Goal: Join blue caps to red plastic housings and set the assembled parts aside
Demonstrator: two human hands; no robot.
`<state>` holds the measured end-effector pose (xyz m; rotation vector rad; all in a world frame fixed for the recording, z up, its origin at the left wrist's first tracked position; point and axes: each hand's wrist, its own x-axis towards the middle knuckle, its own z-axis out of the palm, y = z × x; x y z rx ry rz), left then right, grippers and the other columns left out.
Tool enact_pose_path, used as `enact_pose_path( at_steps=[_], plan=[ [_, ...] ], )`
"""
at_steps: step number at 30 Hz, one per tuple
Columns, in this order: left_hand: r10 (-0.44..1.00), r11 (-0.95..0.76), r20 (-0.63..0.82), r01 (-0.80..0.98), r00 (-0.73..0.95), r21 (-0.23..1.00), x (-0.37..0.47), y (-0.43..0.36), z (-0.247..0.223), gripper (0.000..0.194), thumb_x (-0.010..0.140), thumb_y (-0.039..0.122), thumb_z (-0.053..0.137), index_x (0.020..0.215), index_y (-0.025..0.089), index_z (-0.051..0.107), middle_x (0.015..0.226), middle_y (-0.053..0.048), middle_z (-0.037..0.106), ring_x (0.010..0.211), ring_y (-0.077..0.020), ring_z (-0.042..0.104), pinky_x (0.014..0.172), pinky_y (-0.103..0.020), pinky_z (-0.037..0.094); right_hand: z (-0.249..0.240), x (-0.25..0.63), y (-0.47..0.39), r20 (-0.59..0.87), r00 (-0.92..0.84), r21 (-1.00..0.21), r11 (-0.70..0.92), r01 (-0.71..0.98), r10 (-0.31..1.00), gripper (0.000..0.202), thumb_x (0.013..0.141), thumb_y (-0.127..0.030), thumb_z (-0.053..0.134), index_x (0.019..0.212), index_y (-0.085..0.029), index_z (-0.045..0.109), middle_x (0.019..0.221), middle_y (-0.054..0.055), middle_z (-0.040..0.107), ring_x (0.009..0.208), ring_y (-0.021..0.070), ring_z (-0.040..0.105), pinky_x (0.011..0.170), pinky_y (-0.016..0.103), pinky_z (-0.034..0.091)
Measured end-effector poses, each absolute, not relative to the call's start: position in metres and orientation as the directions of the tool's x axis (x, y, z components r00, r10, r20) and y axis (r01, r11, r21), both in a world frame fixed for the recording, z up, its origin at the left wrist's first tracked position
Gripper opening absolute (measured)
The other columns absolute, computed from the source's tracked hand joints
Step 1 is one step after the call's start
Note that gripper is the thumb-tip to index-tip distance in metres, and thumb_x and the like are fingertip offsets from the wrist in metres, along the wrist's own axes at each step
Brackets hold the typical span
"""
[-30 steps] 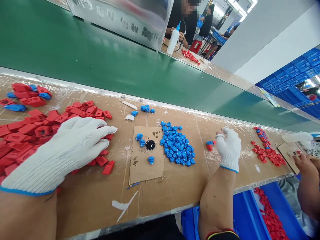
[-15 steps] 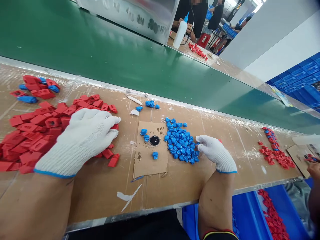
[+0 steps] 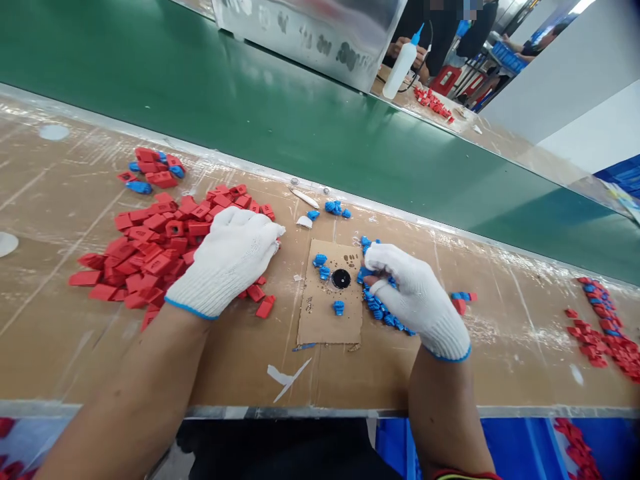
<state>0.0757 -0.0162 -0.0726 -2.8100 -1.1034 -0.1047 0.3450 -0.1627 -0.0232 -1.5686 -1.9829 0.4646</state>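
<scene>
My left hand [image 3: 237, 257], in a white knit glove, rests at the right side of a heap of red plastic blocks [image 3: 150, 257]. Its fingers are pinched together, with a bit of red showing at the tips. My gloved right hand [image 3: 413, 293] is over a pile of small blue fist-shaped pieces [image 3: 383, 312], partly covering it. Thumb and fingers close on one blue piece at the pile's left edge. Between the hands lies a cardboard sheet [image 3: 320, 327] bearing a round black pad [image 3: 341, 279] and a few loose blue pieces [image 3: 339, 308].
Joined red-and-blue parts [image 3: 150, 170] lie behind the red heap, and another [image 3: 463, 301] beyond my right hand. More red pieces [image 3: 593, 343] are at the far right. A green belt [image 3: 280, 127] runs behind the table. Across it stands a squeeze bottle [image 3: 401, 70] near a person.
My right hand has moved left from the blue pile's right edge onto the pile and closed on a piece. The left hand stays beside the red heap. The view has shifted left.
</scene>
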Motion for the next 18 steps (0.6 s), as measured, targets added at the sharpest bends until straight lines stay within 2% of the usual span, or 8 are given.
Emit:
enact_pose_path(
  at_steps=[2, 4, 7, 9, 11, 13, 15, 18],
  plan=[
    [0.687, -0.714, 0.130, 0.697, 0.715, -0.064, 0.077, -0.017, -0.069, 0.036, 0.104, 0.019, 0.040, 0.107, 0.016, 0.076, 0.100, -0.017, 0.076, 0.100, -0.0371, 0.071, 0.087, -0.050, 0.048, -0.030, 0.336, -0.157, 0.227, -0.175, -0.605, 0.279, 0.746, 0.958, 0.022, 0.089, -0.004, 0.055, 0.086, -0.025, 0.057, 0.087, 0.000, 0.064, 0.082, 0.0179, 0.057, 0.077, 0.033, 0.047],
    [0.712, -0.696, 0.189, 0.716, 0.677, 0.057, 0.080, -0.018, -0.065, 0.034, 0.104, 0.020, 0.041, 0.112, 0.017, 0.074, 0.102, -0.016, 0.076, 0.102, -0.0365, 0.071, 0.089, -0.050, 0.050, -0.035, 0.332, -0.155, 0.230, -0.203, -0.619, 0.304, 0.725, 0.952, 0.024, 0.087, -0.003, 0.053, 0.081, -0.025, 0.057, 0.085, 0.000, 0.066, 0.081, 0.0177, 0.058, 0.076, 0.032, 0.046],
    [0.776, -0.631, 0.317, 0.667, 0.545, 0.396, 0.083, -0.022, -0.062, 0.032, 0.103, 0.022, 0.043, 0.118, 0.018, 0.070, 0.106, -0.013, 0.076, 0.101, -0.0316, 0.072, 0.092, -0.047, 0.054, -0.039, 0.331, -0.153, 0.202, -0.230, -0.616, 0.306, 0.726, 0.952, 0.025, 0.086, -0.002, 0.052, 0.080, -0.026, 0.060, 0.083, 0.000, 0.067, 0.080, 0.0179, 0.060, 0.076, 0.033, 0.046],
    [0.813, -0.577, 0.368, 0.540, 0.452, 0.612, 0.086, -0.026, -0.062, 0.032, 0.103, 0.023, 0.044, 0.123, 0.019, 0.068, 0.107, -0.010, 0.076, 0.097, -0.0264, 0.073, 0.091, -0.043, 0.057, -0.042, 0.332, -0.153, 0.193, -0.226, -0.597, 0.296, 0.745, 0.955, 0.025, 0.086, -0.003, 0.054, 0.080, -0.026, 0.062, 0.083, -0.001, 0.068, 0.080, 0.0183, 0.061, 0.077, 0.034, 0.047],
    [0.846, -0.511, 0.378, 0.368, 0.376, 0.777, 0.091, -0.031, -0.063, 0.029, 0.104, 0.025, 0.044, 0.121, 0.019, 0.067, 0.103, -0.007, 0.076, 0.091, -0.0213, 0.074, 0.085, -0.038, 0.059, -0.045, 0.334, -0.153, 0.201, -0.215, -0.576, 0.293, 0.763, 0.956, 0.023, 0.088, -0.005, 0.059, 0.081, -0.026, 0.064, 0.085, -0.001, 0.070, 0.082, 0.0191, 0.062, 0.079, 0.035, 0.048],
    [0.891, -0.384, 0.315, 0.173, 0.326, 0.907, 0.097, -0.035, -0.063, 0.023, 0.106, 0.026, 0.044, 0.113, 0.020, 0.065, 0.098, -0.005, 0.076, 0.084, -0.0177, 0.073, 0.080, -0.034, 0.061, -0.048, 0.336, -0.152, 0.209, -0.213, -0.569, 0.296, 0.768, 0.955, 0.022, 0.089, -0.007, 0.063, 0.079, -0.027, 0.065, 0.085, 0.000, 0.071, 0.082, 0.0202, 0.063, 0.081, 0.038, 0.049],
    [0.930, -0.188, 0.191, -0.040, 0.313, 0.981, 0.104, -0.037, -0.063, 0.019, 0.108, 0.025, 0.042, 0.106, 0.021, 0.061, 0.099, -0.005, 0.077, 0.079, -0.0153, 0.073, 0.075, -0.031, 0.061, -0.051, 0.337, -0.152, 0.209, -0.214, -0.572, 0.297, 0.765, 0.954, 0.022, 0.089, -0.010, 0.066, 0.077, -0.027, 0.066, 0.083, 0.000, 0.072, 0.082, 0.0213, 0.064, 0.083, 0.040, 0.050],
    [0.934, 0.154, -0.040, -0.298, 0.356, 0.942, 0.111, -0.034, -0.059, 0.020, 0.112, 0.023, 0.039, 0.098, 0.021, 0.053, 0.102, -0.008, 0.079, 0.073, -0.0119, 0.071, 0.072, -0.028, 0.061, -0.054, 0.338, -0.152, 0.200, -0.211, -0.573, 0.289, 0.767, 0.957, 0.021, 0.089, -0.010, 0.065, 0.079, -0.028, 0.069, 0.085, 0.000, 0.073, 0.085, 0.0230, 0.066, 0.085, 0.043, 0.051]
  ],
)
